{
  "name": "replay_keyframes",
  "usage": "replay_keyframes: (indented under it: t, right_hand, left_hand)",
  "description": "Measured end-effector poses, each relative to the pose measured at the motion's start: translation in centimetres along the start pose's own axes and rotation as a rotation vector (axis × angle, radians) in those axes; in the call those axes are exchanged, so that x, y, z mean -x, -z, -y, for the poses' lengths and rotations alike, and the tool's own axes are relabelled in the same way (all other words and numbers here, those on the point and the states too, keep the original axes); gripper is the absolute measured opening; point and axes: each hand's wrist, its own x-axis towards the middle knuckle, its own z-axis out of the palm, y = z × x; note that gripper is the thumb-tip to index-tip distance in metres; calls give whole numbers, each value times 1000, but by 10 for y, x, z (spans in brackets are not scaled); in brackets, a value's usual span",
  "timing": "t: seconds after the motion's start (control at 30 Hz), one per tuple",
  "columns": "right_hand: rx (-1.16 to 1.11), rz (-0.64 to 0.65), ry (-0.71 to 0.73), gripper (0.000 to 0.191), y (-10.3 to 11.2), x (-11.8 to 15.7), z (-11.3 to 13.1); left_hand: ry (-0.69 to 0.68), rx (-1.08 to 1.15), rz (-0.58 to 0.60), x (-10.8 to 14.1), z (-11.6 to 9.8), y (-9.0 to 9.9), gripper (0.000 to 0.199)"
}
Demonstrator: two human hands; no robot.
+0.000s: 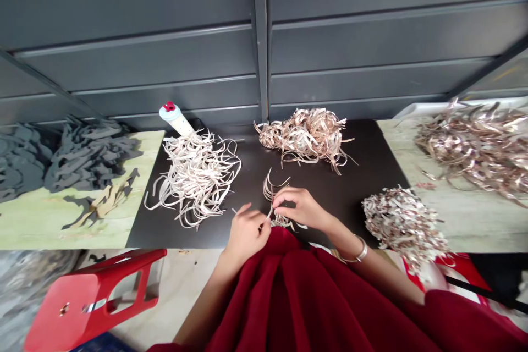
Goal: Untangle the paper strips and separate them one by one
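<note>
My left hand [248, 229] is closed on a thin pale strip [269, 213], which sticks out between its fingertips near the front of the dark mat [256, 192]. Beside it, my right hand [300, 207] has thumb and fingers pinched at the same strip's upper end; the fingertips partly hide it. Several curved loose strips [268, 187] lie just beyond the right fingertips. Small short pieces [282, 221] sit under the right hand. To the left spreads a heap of long whitish strips [198, 176]; farther back is a pile of shiny rose-gold strips [307, 135].
A white bottle with a red cap [177, 119] stands behind the whitish heap. Short metallic pieces [402, 225] are piled at the mat's right edge. More rose-gold strips [478, 148] lie far right, dark grey cut pieces [91, 154] far left. A red stool [70, 302] stands lower left.
</note>
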Motion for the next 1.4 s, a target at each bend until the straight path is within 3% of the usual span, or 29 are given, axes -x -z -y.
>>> replay_keyframes:
  t: [0.1, 0.17, 0.4, 0.5, 0.63, 0.77, 0.87, 1.03, 1.1, 1.23, 1.4]
  right_hand:
    - [145, -8, 103, 6, -11, 3, 3]
    - [239, -50, 170, 7, -17, 5, 3]
    - [258, -100, 271, 18, -24, 10, 3]
    - [243, -122, 234, 27, -24, 12, 2]
    - [136, -4, 146, 37, -15, 13, 4]
    - [43, 68, -2, 40, 4, 12, 9]
    - [37, 116, 8, 39, 9, 13, 12]
    - [164, 100, 130, 41, -2, 16, 13]
    - [208, 139, 150, 49, -2, 16, 12]
    - [180, 300, 120, 66, 13, 17, 14]
    - [33, 345, 63, 61, 30, 18, 19]
  left_hand:
    - [262, 131, 215, -7, -1, 0, 8]
    - [343, 240, 269, -10, -2, -2, 14]
    - [383, 658, 32, -15, -5, -12, 46]
    - [390, 745, 29, -14, -5, -14, 46]
    - [404, 953, 19, -9, -6, -17, 42]
    - [363, 1202, 170, -3, -10, -12, 45]
    - [345, 1219, 188, -5, -11, -7, 46]
    - [419, 988, 23, -15, -7, -4, 33]
    - [435, 973, 13, -16, -5, -6, 32]
    - [434, 1069, 113, -10, -2, -5, 30]
    - [336, 1149, 255, -3, -1, 3, 32]
